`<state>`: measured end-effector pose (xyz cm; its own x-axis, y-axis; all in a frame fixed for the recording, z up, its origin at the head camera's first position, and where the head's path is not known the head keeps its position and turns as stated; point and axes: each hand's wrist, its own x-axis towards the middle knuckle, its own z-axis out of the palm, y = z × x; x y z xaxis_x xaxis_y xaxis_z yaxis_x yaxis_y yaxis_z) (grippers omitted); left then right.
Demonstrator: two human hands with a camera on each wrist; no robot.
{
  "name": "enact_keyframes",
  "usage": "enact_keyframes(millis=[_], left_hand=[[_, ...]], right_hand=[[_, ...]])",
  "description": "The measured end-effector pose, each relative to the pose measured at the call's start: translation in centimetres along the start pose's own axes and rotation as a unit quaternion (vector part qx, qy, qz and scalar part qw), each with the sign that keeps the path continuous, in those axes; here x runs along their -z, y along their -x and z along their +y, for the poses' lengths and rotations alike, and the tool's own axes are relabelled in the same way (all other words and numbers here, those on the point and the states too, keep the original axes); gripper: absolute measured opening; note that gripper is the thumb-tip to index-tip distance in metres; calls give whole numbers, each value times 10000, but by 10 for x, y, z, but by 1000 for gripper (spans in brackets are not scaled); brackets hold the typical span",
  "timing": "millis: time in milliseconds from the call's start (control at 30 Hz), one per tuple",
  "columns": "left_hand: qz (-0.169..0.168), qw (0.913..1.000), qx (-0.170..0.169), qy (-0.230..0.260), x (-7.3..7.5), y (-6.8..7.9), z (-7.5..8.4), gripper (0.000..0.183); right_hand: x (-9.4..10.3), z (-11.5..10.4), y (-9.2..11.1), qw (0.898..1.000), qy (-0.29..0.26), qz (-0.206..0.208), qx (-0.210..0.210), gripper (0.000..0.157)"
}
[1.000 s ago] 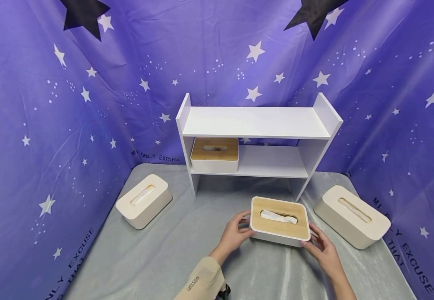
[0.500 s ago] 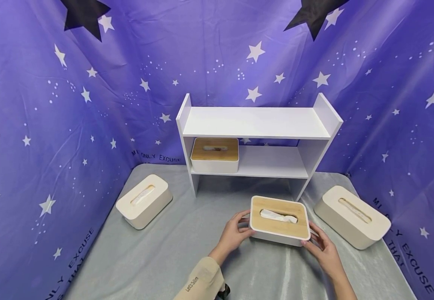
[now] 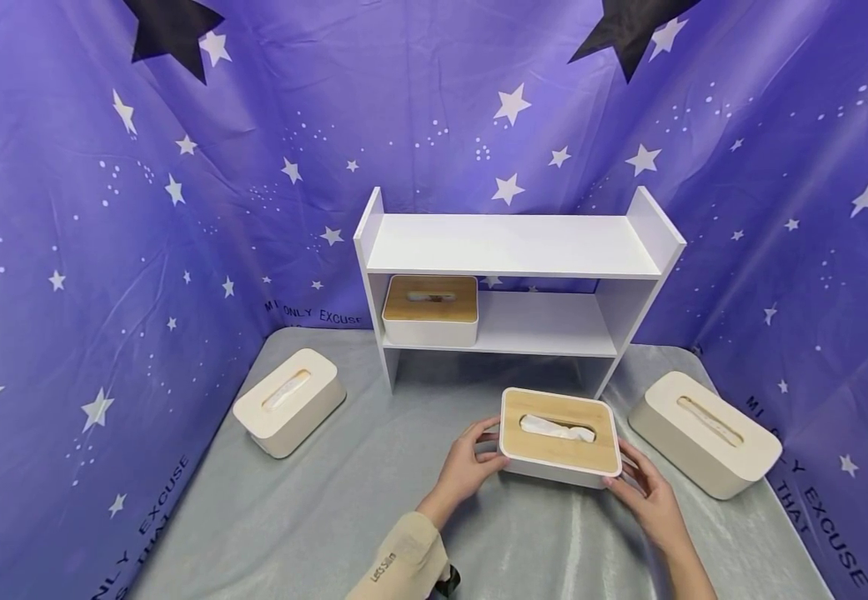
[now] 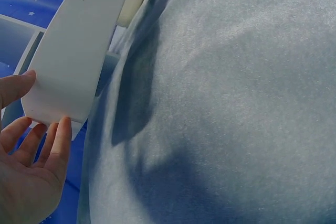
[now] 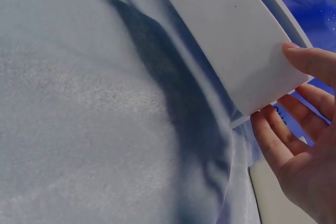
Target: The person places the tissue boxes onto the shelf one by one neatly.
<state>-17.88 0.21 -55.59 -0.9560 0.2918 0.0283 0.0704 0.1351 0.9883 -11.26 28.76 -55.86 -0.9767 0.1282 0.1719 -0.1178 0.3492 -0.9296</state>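
Both hands hold a white tissue box with a wooden lid [image 3: 546, 454], tissue showing in its oval slot. My left hand [image 3: 464, 471] grips its left end, thumb at the front edge and fingers round the side. Its right end is gripped by my right hand [image 3: 649, 504] in the same way. In the left wrist view the white box side [image 4: 73, 51] stands apart from its shadow, so the box is off the cloth. The right wrist view shows the right hand [image 5: 310, 156] with fingertips against the box end [image 5: 231, 35].
Behind stands a white two-tier shelf [image 3: 509, 242]; a similar wood-lidded tissue box [image 3: 430, 325] sits at the left of its lower tier. Cream tissue boxes lie at the left [image 3: 291, 404] and the right [image 3: 704, 437] on the grey cloth [image 3: 328, 508]. Starry blue curtains [image 3: 434, 100] surround it.
The wood-lidded tissue box in my hands has risen or moved slightly away toward the shelf. Both hands keep their grip, and the other boxes stay where they were.
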Motion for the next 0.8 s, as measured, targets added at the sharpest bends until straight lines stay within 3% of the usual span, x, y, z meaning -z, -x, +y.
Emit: enact_keyframes(millis=[800], left_hand=[[79,9995,-292,46,6,-1,11,63]], right_hand=[[1,-12,-6,9981,-311,93,526,62]])
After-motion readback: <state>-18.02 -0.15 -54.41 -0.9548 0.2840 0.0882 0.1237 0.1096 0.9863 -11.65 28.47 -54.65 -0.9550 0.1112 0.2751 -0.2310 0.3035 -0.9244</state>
